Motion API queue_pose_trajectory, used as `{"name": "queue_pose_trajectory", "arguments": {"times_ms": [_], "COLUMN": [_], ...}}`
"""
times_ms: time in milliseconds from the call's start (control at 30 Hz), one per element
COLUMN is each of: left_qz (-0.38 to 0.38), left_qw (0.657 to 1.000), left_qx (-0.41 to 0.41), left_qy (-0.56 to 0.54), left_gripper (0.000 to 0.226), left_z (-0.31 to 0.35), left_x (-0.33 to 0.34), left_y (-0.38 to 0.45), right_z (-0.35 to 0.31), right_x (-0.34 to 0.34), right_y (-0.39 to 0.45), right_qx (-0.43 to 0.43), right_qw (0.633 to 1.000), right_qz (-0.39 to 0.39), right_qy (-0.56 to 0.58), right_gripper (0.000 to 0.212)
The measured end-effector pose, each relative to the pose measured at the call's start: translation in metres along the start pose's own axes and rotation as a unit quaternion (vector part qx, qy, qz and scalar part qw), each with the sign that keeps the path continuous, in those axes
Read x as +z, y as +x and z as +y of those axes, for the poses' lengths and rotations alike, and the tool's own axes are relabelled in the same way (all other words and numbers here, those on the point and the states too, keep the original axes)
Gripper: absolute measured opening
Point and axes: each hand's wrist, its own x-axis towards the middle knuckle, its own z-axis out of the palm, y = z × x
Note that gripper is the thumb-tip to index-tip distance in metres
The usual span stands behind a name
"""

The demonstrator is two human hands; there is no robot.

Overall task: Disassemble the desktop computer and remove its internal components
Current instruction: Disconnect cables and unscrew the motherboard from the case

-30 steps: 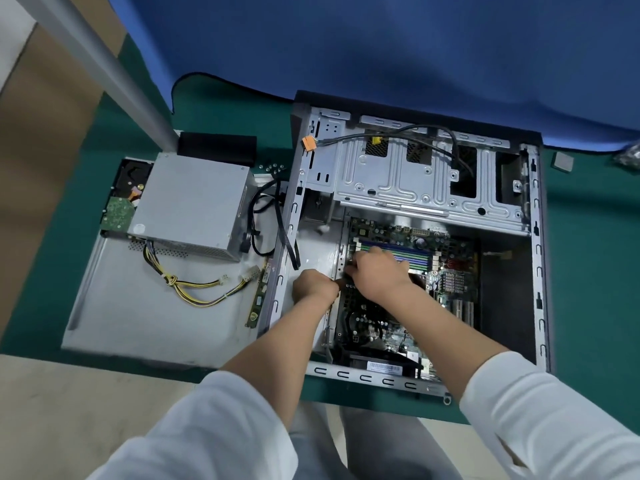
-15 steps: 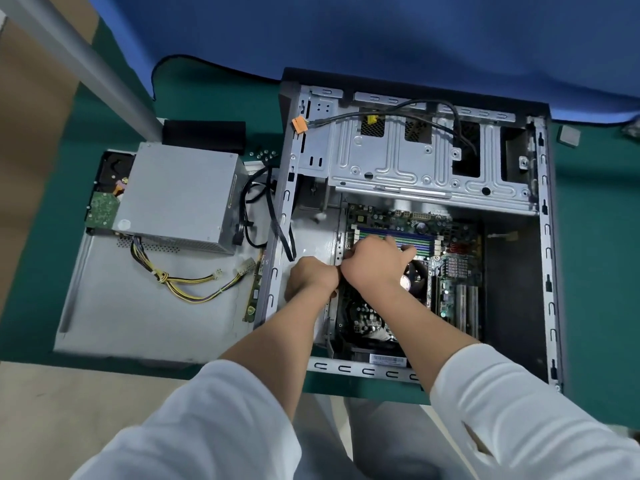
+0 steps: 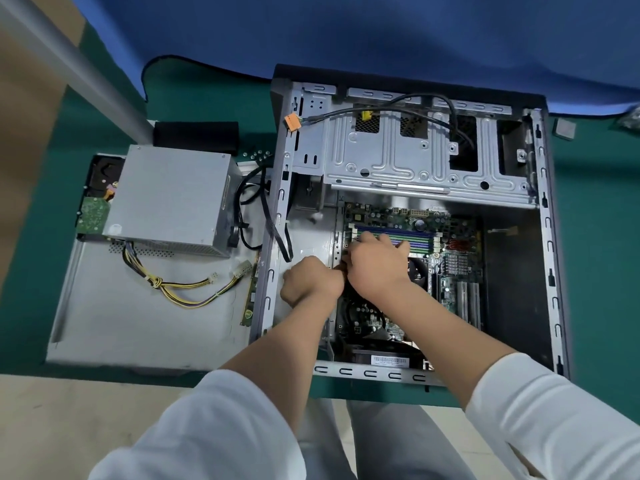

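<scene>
Head view: we list the open computer case (image 3: 540, 237) lying on its side on the green table (image 3: 595, 271), toward the table's right half. Inside it, the motherboard (image 3: 453, 271) sits flat against the case floor, its memory slots running left to right. Our left hand (image 3: 310, 282) and right hand (image 3: 377, 265) meet at the board's left edge, the right one lying over the board and nearer the slots. Both sets of fingers curl down out of sight; we cannot tell what they hold. Contents already out, on the removed side panel (image 3: 138, 327) toward the table's left edge: the power supply (image 3: 169, 199) with its yellow cables and a memory stick (image 3: 252, 296).
</scene>
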Motion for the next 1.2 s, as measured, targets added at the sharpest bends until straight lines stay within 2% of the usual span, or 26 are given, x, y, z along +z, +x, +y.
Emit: {"name": "queue_pose_trajectory", "arguments": {"times_ms": [100,200,267,367,500,667,800,933,1100,1200], "left_qz": [0.076,0.034,0.0,-0.002,0.018,0.008,-0.022,-0.06,-0.064,-0.075], "left_qw": [0.996,0.995,0.988,0.97,0.96,0.961,0.964,0.963,0.964,0.964], "left_qx": [0.045,0.096,0.145,0.203,0.224,0.229,0.22,0.221,0.213,0.207], "left_qy": [-0.014,0.007,0.059,0.133,0.168,0.152,0.149,0.145,0.148,0.15], "left_gripper": [0.056,0.092,0.099,0.084,0.074,0.082,0.083,0.075,0.073,0.068], "left_z": [-0.004,-0.007,-0.01,-0.016,-0.024,-0.024,-0.025,-0.023,-0.02,-0.017], "left_x": [0.007,0.013,0.018,0.025,0.034,0.039,0.04,0.038,0.034,0.031], "left_y": [-0.001,0.002,0.007,0.016,0.023,0.029,0.031,0.029,0.026,0.024], "right_z": [0.004,0.008,0.013,0.018,0.02,0.016,0.012,0.013,0.015,0.016], "right_x": [0.0,0.0,0.0,0.001,0.005,0.011,0.01,0.009,0.013,0.015], "right_y": [0.0,0.002,0.005,0.009,0.013,0.013,0.013,0.012,0.013,0.016], "right_qx": [-0.026,-0.065,-0.086,-0.113,-0.126,-0.085,-0.036,-0.051,-0.082,-0.088], "right_qw": [0.998,0.996,0.995,0.993,0.992,0.994,0.994,0.993,0.992,0.992], "right_qz": [-0.006,0.002,0.007,0.003,0.011,0.07,0.079,0.088,0.094,0.08], "right_qy": [-0.052,-0.062,-0.048,-0.024,-0.002,0.023,0.06,0.053,0.033,0.036], "right_gripper": [0.032,0.035,0.033,0.03,0.028,0.02,0.017,0.02,0.031,0.029]}}
